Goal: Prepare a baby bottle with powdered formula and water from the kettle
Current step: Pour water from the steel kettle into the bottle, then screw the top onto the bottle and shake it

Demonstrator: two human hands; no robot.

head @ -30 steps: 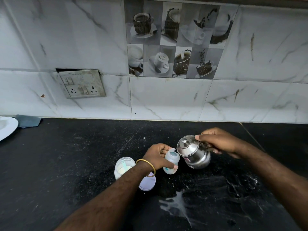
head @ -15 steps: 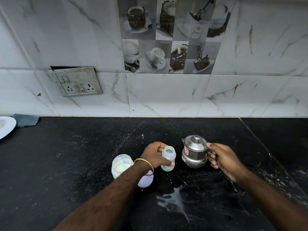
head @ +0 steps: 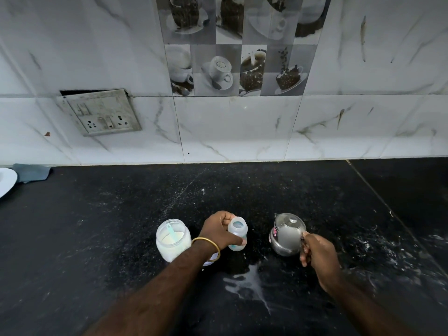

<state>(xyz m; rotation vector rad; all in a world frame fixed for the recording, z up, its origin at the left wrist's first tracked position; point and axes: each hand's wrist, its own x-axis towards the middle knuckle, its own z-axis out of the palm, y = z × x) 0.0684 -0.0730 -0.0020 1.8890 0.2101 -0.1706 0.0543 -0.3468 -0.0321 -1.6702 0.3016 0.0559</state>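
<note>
At the far left edge, a white plate (head: 6, 181) is lying on the black worktop (head: 97, 238), partly cut off by the frame, with a grey-blue cloth (head: 31, 172) sitting just behind it against the wall. Above these, a grimy switch and socket panel (head: 100, 112) is hanging slightly askew on the marbled white tiles.

Near the middle of the worktop, an open clear jar (head: 172, 240) is standing upright, holding pale formula powder (head: 172, 238) with a light blue scoop (head: 172, 232) leaning inside it. Just right of the jar, the left hand (head: 218, 232), a gold bangle (head: 207, 248) circling its wrist, is gripping the baby bottle (head: 238, 236); the fingers are curling round the bottle's side, thumb at the top and fingertips low on its front. The bottle is standing open-topped and roughly upright on the worktop, between the jar and the kettle. A white lid (head: 209, 261) is peeking out under the left wrist.

A milky spill (head: 252, 284) is spreading on the worktop in front of the bottle.

To the right, the small steel kettle (head: 287, 235) is resting upright on the worktop, lid on, apart from the bottle. The right hand (head: 320, 258) is holding the kettle's handle, its fingers curling round it on the near right side. Above, a tile panel (head: 240, 44) printed with coffee cups is decorating the wall.
</note>
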